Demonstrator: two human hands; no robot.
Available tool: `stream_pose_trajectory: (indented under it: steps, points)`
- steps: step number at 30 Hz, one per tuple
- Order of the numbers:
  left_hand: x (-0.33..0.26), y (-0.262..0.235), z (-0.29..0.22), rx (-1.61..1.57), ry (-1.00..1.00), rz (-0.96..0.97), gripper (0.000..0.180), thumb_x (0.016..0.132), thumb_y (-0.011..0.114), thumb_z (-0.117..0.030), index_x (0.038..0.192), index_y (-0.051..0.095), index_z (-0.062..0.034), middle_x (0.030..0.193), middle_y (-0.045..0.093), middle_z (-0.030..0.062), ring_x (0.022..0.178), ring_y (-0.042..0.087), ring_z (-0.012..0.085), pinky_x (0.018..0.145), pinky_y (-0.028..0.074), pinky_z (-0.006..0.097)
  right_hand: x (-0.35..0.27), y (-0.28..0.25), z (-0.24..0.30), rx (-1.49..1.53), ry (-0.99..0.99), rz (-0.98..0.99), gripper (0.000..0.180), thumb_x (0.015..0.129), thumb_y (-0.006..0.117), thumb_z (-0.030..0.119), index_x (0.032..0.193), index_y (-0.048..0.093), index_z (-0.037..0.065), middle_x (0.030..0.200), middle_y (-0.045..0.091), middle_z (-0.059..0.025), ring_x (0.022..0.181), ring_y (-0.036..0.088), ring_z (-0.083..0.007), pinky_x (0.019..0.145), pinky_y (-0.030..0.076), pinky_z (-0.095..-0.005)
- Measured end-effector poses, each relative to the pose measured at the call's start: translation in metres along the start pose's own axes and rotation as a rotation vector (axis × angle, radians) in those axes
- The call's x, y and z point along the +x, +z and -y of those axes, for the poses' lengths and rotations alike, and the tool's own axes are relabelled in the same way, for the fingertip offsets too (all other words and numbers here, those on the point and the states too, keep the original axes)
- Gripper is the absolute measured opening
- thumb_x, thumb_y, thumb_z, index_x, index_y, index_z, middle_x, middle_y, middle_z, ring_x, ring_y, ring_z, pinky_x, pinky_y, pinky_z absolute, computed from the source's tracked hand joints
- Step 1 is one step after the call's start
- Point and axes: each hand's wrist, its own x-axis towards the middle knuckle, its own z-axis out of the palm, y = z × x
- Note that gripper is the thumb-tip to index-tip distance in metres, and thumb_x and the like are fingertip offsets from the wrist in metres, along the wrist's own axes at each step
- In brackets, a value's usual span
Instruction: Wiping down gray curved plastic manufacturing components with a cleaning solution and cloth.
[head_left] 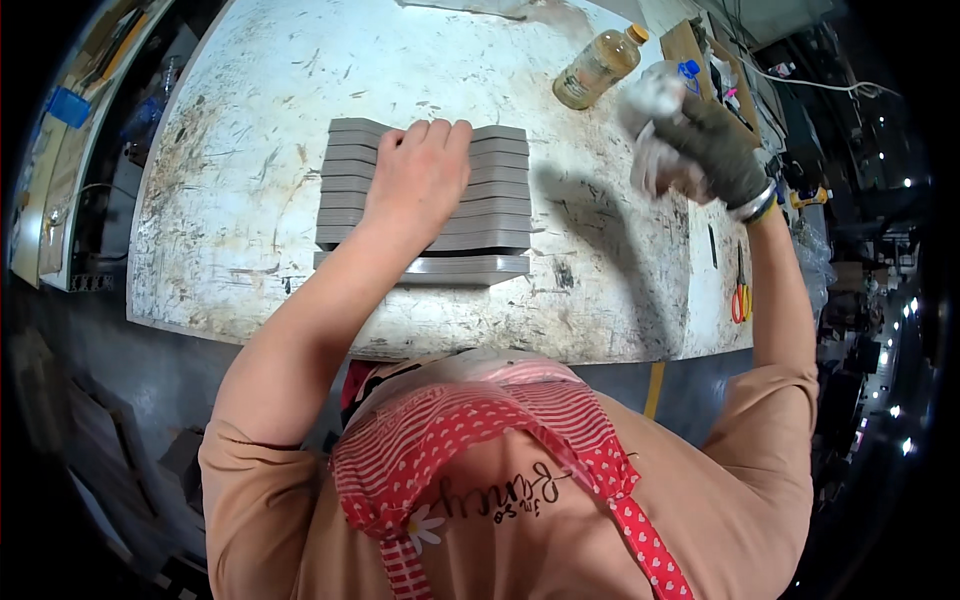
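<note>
A row of grey moulded strips (500,185) lies side by side on the worktable, each with a dip in its middle. My bare left hand (420,175) rests over that dip, its fingers curled down at the far strips. At the near side one grey strip (455,268) sits slightly apart, with a dark gap behind it. Raised over the table's right side, my right hand (705,150) wears a dark grey glove and is closed on a crumpled whitish rag (655,100). Motion blurs the rag and the glove.
A clear bottle with an orange cap and yellowish liquid (600,70) stands beyond the rag. Scissors with red and yellow handles (741,300) lie at the right edge of the stained white table (240,200). A cardboard box (690,45) stands at the far right.
</note>
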Motion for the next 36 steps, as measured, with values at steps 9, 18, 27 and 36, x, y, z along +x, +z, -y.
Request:
stream_pose_trajectory:
  steps: [9, 18, 27, 36]
  points:
    - [0.001, -0.004, -0.006, -0.036, -0.028, 0.078, 0.031, 0.085, 0.052, -0.010, 0.116, 0.049, -0.0081, 0.110, 0.056, 0.0075, 0.107, 0.051, 0.0230, 0.090, 0.037, 0.041, 0.036, -0.016, -0.073, -0.039, 0.373, -0.727, 0.024, 0.093, 0.050, 0.021, 0.111, 0.059, 0.009, 0.103, 0.061, -0.0083, 0.098, 0.057, -0.0245, 0.082, 0.045, -0.0390]
    - [0.007, -0.006, -0.005, -0.010, 0.008, 0.051, 0.031, 0.083, 0.054, -0.010, 0.114, 0.050, -0.0072, 0.107, 0.056, 0.0056, 0.104, 0.052, 0.0203, 0.088, 0.036, 0.038, 0.115, 0.054, -0.125, -0.099, 0.014, -0.522, 0.033, 0.077, 0.066, 0.018, 0.107, 0.057, 0.006, 0.106, 0.058, -0.0180, 0.101, 0.054, -0.0354, 0.090, 0.044, -0.0397]
    - [0.028, -0.036, 0.006, -0.027, 0.125, 0.193, 0.032, 0.085, 0.055, -0.013, 0.115, 0.050, -0.0034, 0.103, 0.058, 0.0102, 0.097, 0.056, 0.0263, 0.080, 0.044, 0.036, 0.096, 0.030, -0.115, -0.023, 0.203, -0.520, 0.045, 0.071, 0.075, 0.014, 0.111, 0.057, 0.004, 0.107, 0.056, -0.0132, 0.101, 0.055, -0.0287, 0.086, 0.045, -0.0360]
    - [0.164, 0.032, -0.008, -0.459, 0.259, -0.021, 0.097, 0.065, 0.080, -0.041, 0.136, 0.030, 0.0023, 0.115, 0.054, 0.0238, 0.109, 0.052, 0.0381, 0.091, 0.044, 0.039, 0.089, 0.008, -0.034, 0.281, -0.101, -0.742, 0.047, 0.074, 0.066, 0.000, 0.119, 0.051, 0.004, 0.114, 0.055, -0.0111, 0.106, 0.052, -0.0207, 0.093, 0.042, -0.0315]
